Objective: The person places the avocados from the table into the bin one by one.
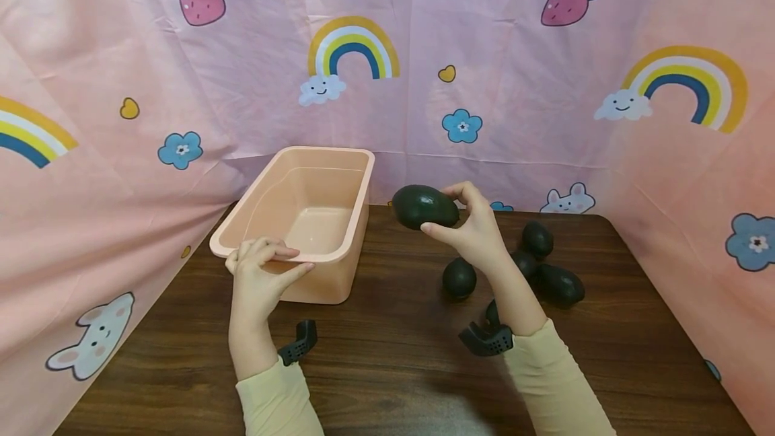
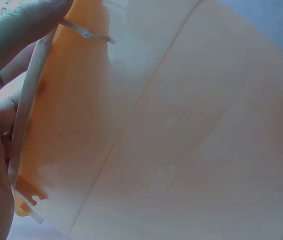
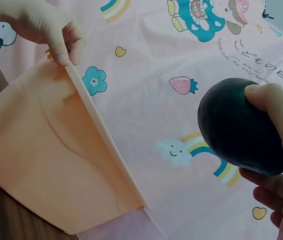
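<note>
Head view: the right hand (image 1: 475,224), just right of centre, grips one dark green avocado (image 1: 425,206) between thumb and curled fingers, holding it in the air just right of the peach plastic tub (image 1: 339,221). The left hand (image 1: 260,271), lower left of centre, clasps the tub's near rim, fingers curled over the edge and thumb outside. The single tub stands on the dark wooden table (image 1: 387,369) and holds nothing. Four more avocados can be counted on the table right of centre: one (image 1: 459,278) alone, and three bunched behind the right forearm (image 1: 537,239), (image 1: 561,284), (image 1: 524,262). A pink printed cloth (image 1: 521,86) hangs behind with rainbows, strawberries, flowers, hearts and rabbits. A black wrist mount shows on each cream sleeve.

Left wrist view: the tub (image 2: 181,140) fills the frame, its pale rim running down the left side; the left hand's fingers (image 2: 16,30) press on that rim at the upper left.

Right wrist view: at the right edge the right hand (image 3: 281,145) wraps the avocado (image 3: 234,125). At the upper left the left hand (image 3: 46,27) pinches the tub's (image 3: 41,150) rim. Small writing on the cloth at the upper right is too tilted to read.
</note>
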`<control>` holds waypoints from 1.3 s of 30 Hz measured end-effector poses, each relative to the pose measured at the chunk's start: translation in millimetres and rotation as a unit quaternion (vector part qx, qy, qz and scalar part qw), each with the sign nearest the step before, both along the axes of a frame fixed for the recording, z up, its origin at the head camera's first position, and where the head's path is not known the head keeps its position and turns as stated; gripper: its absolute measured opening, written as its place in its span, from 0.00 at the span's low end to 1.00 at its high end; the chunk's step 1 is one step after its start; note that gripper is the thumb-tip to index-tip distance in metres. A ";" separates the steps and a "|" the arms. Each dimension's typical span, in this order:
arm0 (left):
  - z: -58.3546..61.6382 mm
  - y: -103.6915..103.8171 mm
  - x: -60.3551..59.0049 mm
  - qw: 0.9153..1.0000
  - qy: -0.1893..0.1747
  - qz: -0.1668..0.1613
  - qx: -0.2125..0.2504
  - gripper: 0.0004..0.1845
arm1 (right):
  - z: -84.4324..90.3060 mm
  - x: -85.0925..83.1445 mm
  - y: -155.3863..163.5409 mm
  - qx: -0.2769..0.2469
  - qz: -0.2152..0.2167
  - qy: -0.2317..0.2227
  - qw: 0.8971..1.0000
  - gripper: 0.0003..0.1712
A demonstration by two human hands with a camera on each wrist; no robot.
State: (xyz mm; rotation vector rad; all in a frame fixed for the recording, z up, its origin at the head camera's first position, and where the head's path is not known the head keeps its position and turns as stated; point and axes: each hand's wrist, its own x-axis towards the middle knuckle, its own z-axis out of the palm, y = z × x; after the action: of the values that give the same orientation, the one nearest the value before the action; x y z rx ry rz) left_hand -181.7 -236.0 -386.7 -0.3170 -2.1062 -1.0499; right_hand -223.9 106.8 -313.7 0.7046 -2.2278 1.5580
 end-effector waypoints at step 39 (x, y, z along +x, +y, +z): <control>2.2 1.6 1.9 1.000 0.002 0.004 0.003 0.15 | -11.8 -23.9 -82.4 0.034 -0.040 0.002 0.999 0.31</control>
State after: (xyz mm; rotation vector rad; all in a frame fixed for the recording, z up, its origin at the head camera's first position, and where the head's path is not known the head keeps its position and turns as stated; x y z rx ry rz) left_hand -179.8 -234.5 -384.4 -0.3061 -2.0989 -1.0507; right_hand -247.8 24.3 -325.6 0.6292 -2.2869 1.4489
